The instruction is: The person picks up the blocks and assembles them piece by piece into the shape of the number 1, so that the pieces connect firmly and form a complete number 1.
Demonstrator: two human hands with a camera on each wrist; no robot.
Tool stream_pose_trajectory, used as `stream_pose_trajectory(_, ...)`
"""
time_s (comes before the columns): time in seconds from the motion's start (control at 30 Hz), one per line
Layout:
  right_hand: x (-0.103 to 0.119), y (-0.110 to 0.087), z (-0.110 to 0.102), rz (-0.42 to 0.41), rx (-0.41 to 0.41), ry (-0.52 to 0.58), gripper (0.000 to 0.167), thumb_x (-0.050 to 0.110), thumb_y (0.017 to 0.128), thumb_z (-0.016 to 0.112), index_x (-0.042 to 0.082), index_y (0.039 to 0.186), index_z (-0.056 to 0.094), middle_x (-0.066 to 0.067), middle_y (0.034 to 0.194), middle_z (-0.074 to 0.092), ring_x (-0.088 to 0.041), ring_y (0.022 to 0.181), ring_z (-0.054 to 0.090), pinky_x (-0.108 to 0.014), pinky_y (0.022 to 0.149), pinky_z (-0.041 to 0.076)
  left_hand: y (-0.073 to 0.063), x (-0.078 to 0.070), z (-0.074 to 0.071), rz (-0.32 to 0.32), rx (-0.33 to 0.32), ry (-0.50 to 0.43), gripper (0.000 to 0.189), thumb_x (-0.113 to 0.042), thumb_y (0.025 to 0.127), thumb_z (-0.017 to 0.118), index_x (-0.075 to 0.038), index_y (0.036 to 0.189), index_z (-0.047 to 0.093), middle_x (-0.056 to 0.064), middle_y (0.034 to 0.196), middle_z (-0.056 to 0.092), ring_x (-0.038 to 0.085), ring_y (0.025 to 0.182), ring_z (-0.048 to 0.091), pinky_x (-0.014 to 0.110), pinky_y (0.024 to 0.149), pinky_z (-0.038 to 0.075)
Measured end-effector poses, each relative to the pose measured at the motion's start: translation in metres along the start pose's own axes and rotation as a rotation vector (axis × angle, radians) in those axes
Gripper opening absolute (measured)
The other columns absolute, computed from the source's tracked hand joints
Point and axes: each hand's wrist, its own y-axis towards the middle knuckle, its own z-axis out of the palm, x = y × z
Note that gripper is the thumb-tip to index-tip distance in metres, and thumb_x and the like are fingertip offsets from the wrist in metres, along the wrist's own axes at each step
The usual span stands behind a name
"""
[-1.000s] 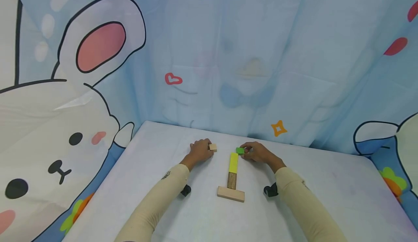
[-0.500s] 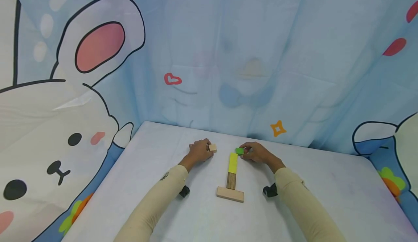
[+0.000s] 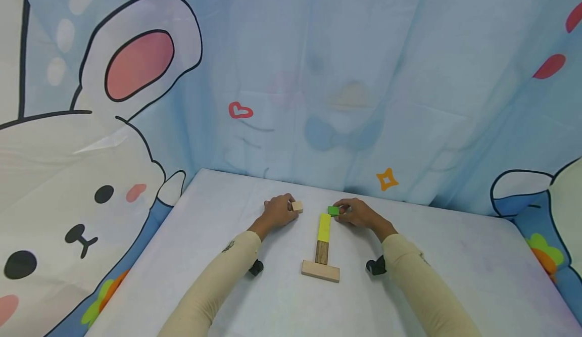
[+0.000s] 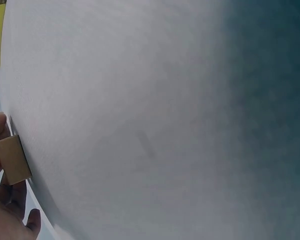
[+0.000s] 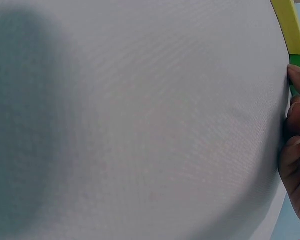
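Note:
My right hand (image 3: 359, 212) pinches a green block (image 3: 333, 210) between thumb and fingers. That block lies against the far end of a yellow block (image 3: 324, 227); the right wrist view shows the green block (image 5: 298, 62) meeting the yellow one (image 5: 290, 27). In my left hand (image 3: 278, 210) is a small plain wooden block (image 3: 297, 206), gripped by the fingertips, left of the yellow block and apart from it. The left wrist view shows this wooden block (image 4: 12, 160) close to the table surface. A brown wooden block (image 3: 322, 252) joins the yellow block to a long pale block (image 3: 320, 271) lying crosswise.
All of this is on a white-covered table (image 3: 291, 306). Behind its far edge hangs a light blue curtain (image 3: 282, 49) with cartoon prints. A black wrist device shows under each forearm, the left one (image 3: 256, 268) and the right one (image 3: 376, 265).
The wooden block in my left hand has shifted very slightly toward the row of blocks. My right hand stays at the green block, with no visible movement.

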Motion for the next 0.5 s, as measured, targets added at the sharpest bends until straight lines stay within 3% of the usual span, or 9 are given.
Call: stream_pose_trajectory(0.5, -0.0017, 0.0004, 0.0003, -0.003, 0.004, -0.007, 0.042, 0.019, 0.089, 0.076, 0.006, 0.128, 0.066, -0.009, 0.104, 0.062, -0.023, 0.095, 0.051, -0.035, 0.078, 0.042, 0.0019, -0.0019, 0.0009, 0.012, -0.012, -0.011, 0.031, -0.024, 0.091, 0.073, -0.008, 0.116, 0.065, 0.000, 0.090, 0.066, 0.014, 0.082, 0.057, 0.039, 0.082, 0.033)
